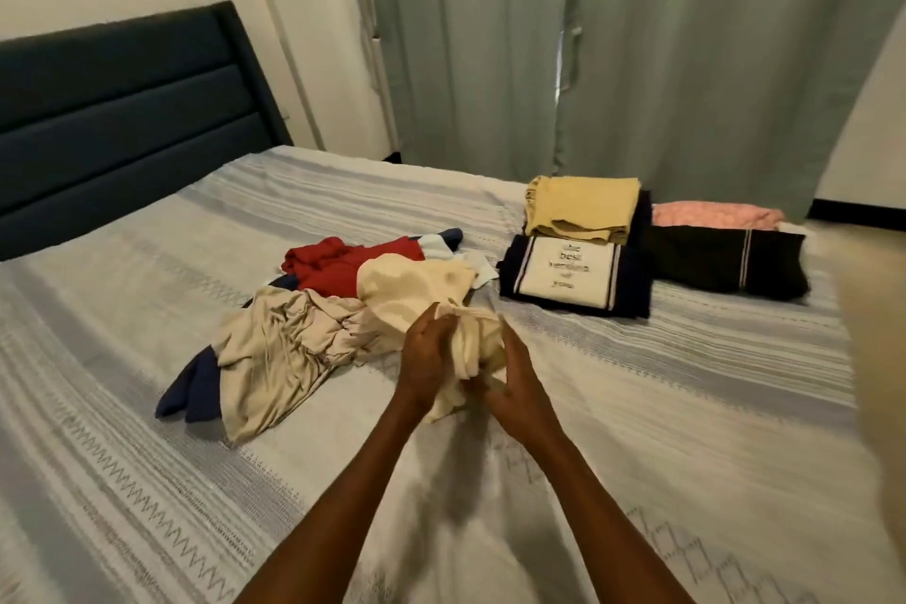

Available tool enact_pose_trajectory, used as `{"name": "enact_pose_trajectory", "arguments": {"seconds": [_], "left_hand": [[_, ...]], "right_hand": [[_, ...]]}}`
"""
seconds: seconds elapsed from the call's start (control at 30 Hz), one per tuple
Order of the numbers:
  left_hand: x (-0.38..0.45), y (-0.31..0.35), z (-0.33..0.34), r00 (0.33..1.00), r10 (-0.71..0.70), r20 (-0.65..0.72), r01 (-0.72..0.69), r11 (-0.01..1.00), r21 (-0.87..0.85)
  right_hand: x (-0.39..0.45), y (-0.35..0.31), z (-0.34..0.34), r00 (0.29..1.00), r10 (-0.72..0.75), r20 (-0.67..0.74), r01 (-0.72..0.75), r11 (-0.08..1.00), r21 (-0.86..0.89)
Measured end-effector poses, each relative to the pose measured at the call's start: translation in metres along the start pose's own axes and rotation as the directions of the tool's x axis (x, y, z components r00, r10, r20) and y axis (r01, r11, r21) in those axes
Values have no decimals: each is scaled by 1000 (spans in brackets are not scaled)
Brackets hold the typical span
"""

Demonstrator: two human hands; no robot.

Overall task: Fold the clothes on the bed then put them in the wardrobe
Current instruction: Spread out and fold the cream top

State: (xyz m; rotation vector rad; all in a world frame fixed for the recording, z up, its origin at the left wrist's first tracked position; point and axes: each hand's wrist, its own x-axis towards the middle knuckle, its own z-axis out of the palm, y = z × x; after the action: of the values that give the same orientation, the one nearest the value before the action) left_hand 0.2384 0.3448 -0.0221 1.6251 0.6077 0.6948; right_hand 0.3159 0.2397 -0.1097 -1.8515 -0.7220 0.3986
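At the centre of the frame, a cream garment (441, 304) is bunched between the person's two hands, lifted partly off the bed (686, 383). The left hand (424, 358) grips one side with curled fingers; the right hand (515, 387) pinches the lower bunch from the other side. To fold it well, the person likely needs to find two matching edges or corners, shake the cloth open, and lay it flat on the bare bedspread in the lower part of the frame before creasing.

Just left of the hands lies the unfolded heap: a beige garment (274, 348) over a navy piece (191, 392), with a red garment (343, 265) behind. The cream cloth touches this heap, so lifting may drag the beige one. To the upper right sit folded items: a yellow one (583, 208) atop a printed navy one (568, 275), then a black one (725, 260) and a pink one (711, 214). No wardrobe shows.
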Motion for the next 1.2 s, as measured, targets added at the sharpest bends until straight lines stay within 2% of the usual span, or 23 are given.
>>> {"name": "enact_pose_trajectory", "arguments": {"seconds": [0.03,0.1,0.13,0.2,0.23,0.27,0.3,0.33,0.4,0.43,0.5,0.6,0.63,0.67,0.7,0.77,0.8,0.87,0.9,1.0,1.07,1.1,1.2], "left_hand": [[-26,18,7,998,8,64,-6,1000,-27],[-37,28,17,996,11,84,-6,998,-62],[-70,53,20,990,32,140,-14,992,-127],[-72,67,19,989,55,138,-30,984,-177],[-101,90,15,978,92,186,-48,972,-231],[-100,94,10,982,91,167,-44,963,-267],[-92,93,6,985,82,151,-40,964,-264],[-126,120,0,983,81,167,-32,960,-278],[-116,126,-5,987,78,138,-44,971,-237],[-149,143,-7,979,102,175,-60,971,-231],[-150,157,-7,980,116,164,-83,977,-197],[-208,176,-6,960,127,249,-83,980,-178],[-206,179,-9,961,113,251,-71,983,-170],[-200,174,-12,965,122,232,-87,984,-153],[-225,187,-5,953,159,259,-124,981,-148],[-219,189,-9,956,165,241,-143,984,-106],[-238,211,-4,943,216,254,-193,975,-114],[-236,224,-8,937,263,232,-249,965,-85],[-251,240,-7,917,305,257,-290,952,-97],[-252,256,-7,901,340,269,-323,940,-109],[-248,255,-12,915,320,246,-307,947,-92],[-254,258,-13,915,318,246,-307,948,-86],[-246,240,-17,949,214,232,-218,976,-7]], "right_hand": [[-23,-17,-19,999,13,-32,-13,1000,-12],[-22,-23,-29,999,32,-2,-32,995,-92],[-63,-43,-51,999,33,-4,-34,988,-149],[-70,-50,-65,997,78,19,-75,988,-133],[-116,-71,-88,997,73,-26,-77,985,-156],[-123,-76,-98,997,77,-4,-77,984,-160],[-122,-74,-105,998,58,5,-56,982,-179],[-168,-94,-128,999,51,-10,-52,969,-242],[-172,-102,-149,998,60,27,-48,949,-312],[-216,-119,-171,998,65,-1,-61,930,-362],[-215,-130,-193,997,73,-6,-68,886,-458],[-297,-155,-229,989,93,-119,-144,813,-564],[-304,-166,-236,991,86,-107,-133,787,-603],[-303,-171,-240,990,74,-119,-134,748,-650],[-341,-181,-259,980,75,-185,-184,698,-692],[-341,-194,-272,969,88,-232,-238,596,-767],[-372,-210,-290,953,71,-296,-288,524,-802],[-370,-222,-306,949,82,-305,-308,448,-839],[-397,-237,-317,940,66,-334,-330,413,-849],[-417,-259,-336,923,59,-379,-373,372,-850],[-416,-266,-341,907,67,-415,-399,449,-800],[-427,-270,-346,897,46,-440,-395,530,-750],[-435,-276,-342,875,-22,-483,-228,862,-452]]}}
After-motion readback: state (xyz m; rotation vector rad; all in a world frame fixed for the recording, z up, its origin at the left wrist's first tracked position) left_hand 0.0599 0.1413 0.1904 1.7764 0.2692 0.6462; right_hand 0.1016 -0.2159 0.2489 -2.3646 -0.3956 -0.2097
